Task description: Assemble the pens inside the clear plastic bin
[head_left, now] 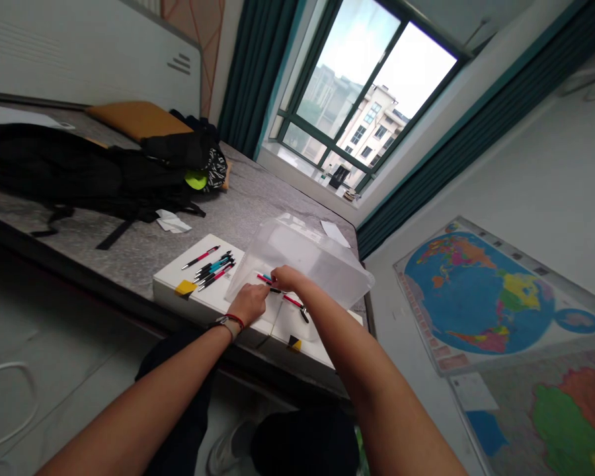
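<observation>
My left hand (249,303), with a bracelet and a watch at the wrist, is closed on a pen whose dark end shows between the hands. My right hand (283,277) pinches at the same pen, its fingertips close to the left ones; most of the pen is hidden. Just beyond them lie a red pen (263,279) and a blue one beside it. Another red pen (292,301) and a black pen part (304,315) rest below my right forearm. Left of my hands, several black, blue and red pens (214,270) form a group on a white box (171,277).
A clear plastic bin (322,261) is tipped behind my hands. The grey table (258,185) holds a black bag (79,172), crumpled paper (172,221) and a brown folder (139,119). Maps (480,297) hang on the right wall.
</observation>
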`<state>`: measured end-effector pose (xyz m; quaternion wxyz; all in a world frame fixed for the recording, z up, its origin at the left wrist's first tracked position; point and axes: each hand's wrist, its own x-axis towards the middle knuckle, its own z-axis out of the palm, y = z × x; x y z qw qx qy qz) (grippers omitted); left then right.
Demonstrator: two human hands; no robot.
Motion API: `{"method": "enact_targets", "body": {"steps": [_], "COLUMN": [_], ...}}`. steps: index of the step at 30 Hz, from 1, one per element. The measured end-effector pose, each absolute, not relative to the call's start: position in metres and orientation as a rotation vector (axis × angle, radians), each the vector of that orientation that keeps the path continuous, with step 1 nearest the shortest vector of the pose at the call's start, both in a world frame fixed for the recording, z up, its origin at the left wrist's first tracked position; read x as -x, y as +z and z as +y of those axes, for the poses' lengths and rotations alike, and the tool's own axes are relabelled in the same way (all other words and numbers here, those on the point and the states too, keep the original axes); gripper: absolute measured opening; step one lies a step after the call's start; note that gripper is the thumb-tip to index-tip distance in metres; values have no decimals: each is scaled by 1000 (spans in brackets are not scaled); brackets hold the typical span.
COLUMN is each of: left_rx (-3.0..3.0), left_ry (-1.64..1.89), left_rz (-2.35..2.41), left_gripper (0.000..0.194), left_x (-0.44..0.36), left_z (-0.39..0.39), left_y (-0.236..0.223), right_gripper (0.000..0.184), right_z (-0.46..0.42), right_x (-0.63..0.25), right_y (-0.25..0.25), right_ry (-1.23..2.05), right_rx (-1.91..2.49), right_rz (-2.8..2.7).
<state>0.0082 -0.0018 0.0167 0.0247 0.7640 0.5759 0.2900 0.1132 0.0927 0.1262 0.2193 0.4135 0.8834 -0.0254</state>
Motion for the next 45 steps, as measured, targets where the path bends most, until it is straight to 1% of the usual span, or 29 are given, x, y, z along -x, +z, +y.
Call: {"method": "enact_targets", "body": {"steps": [2, 5, 8, 11, 14, 20, 23, 26, 27, 29, 32, 33, 35, 39, 42, 45], "left_rx": [-2351, -2337, -2333, -2336, -2354, -2339, -2338, -2352, -2354, -2347, -2327, -2320, -2299, -2276, -2273, -2282], "left_ry": [910, 936, 954, 942, 906, 876, 878, 900, 908, 921, 922, 917, 903, 882, 887, 894], "left_rz": [1782, 1758, 1733, 1744, 1766, 1770, 1775, 1757, 1748, 1739, 1738, 1741, 1758, 1797, 1798, 1784], "left_gripper": [19, 18, 18, 19, 19, 18, 18, 18, 18, 18, 19, 19, 19, 20, 21, 21], "left_x": [-8, -8, -8, -8, -8, -7, -8, -8, -8, -7, -6, -6, -6, -7, -7, -7], "left_z": [-2, -3, -2, -2, -3, -5, -4, -4, -4, -3, -3, -3, -3, -3, -3, -2], "left_y": [17, 15, 14, 15, 17, 22, 21, 19, 19, 18, 18, 19, 19, 19, 18, 17], "right_gripper": [19, 23, 26, 23, 21, 21, 23, 21, 19, 16, 19, 19, 17, 19, 21, 19], "right_z": [90, 88, 86, 84, 85, 83, 72, 60, 58, 56, 57, 58, 61, 72, 82, 87], "right_x": [-108, -104, -108, -118, -128, -140, -157, -181, -188, -198, -195, -190, -174, -139, -126, -126], "right_y": [127, 135, 143, 145, 141, 136, 136, 136, 136, 134, 128, 125, 118, 109, 110, 116], "right_ry": [-176, -277, -154, 12, 39, -179, -159, -147, -181, -352, -599, -598, -438, -186, -112, -104], "right_rx": [-1185, -1226, -1167, -1074, -1071, -1241, -1389, -1505, -1536, -1580, -1686, -1722, -1714, -1467, -1429, -1355], "right_rz": [2550, 2642, 2595, 2449, 2409, 2527, 2554, 2495, 2491, 2528, 2582, 2597, 2640, 2622, 2566, 2523]}}
